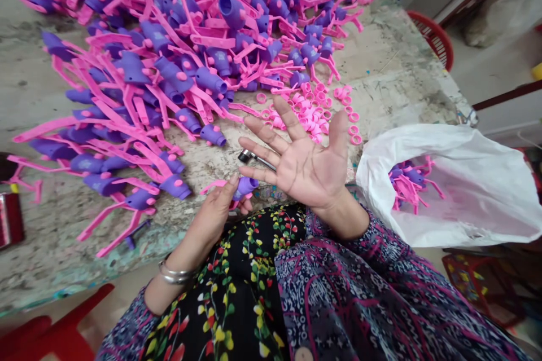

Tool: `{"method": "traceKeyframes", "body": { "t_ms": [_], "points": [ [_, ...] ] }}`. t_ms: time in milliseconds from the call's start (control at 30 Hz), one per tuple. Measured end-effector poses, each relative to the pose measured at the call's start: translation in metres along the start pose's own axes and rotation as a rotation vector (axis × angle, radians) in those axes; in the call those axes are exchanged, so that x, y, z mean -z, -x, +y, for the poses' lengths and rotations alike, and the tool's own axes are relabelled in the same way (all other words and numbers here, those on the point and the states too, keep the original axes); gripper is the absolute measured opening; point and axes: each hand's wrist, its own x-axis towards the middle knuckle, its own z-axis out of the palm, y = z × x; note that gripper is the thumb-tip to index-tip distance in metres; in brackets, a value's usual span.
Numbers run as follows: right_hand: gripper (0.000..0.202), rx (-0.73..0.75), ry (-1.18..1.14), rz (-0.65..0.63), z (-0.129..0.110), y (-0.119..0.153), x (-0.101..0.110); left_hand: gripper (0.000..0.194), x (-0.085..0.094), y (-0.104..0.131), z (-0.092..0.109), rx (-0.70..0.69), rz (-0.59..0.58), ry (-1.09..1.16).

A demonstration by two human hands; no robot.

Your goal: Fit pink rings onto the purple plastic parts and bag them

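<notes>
My left hand (219, 203) is closed around a purple plastic doll torso (244, 187) with pink arms, near the table's front edge. My right hand (311, 163) is raised palm up with its fingers spread, and nothing lies in it. Partly behind its fingers is a dark metal rod-shaped tool with a black end (244, 155) on the table. Just beyond that hand lies a heap of small pink rings (311, 104). A large pile of purple torsos with pink limbs (169, 67) spreads over the left and far side.
To the right, an open white plastic bag (474, 180) holds several purple and pink pieces (410, 183). A red basket (434, 36) stands beyond the worn table (393, 73). A red plastic chair (59, 330) is at the lower left, and a dark red box (11, 219) sits at the left edge.
</notes>
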Motion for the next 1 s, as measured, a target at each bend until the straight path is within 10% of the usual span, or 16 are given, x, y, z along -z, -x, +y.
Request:
{"method": "traceKeyframes", "body": {
  "t_ms": [1000],
  "points": [
    [0.071,-0.019,-0.075,0.031,0.003,-0.008,0.016,0.058,-0.001,0.001,0.004,0.005,-0.019,-0.017]
  ]
}}
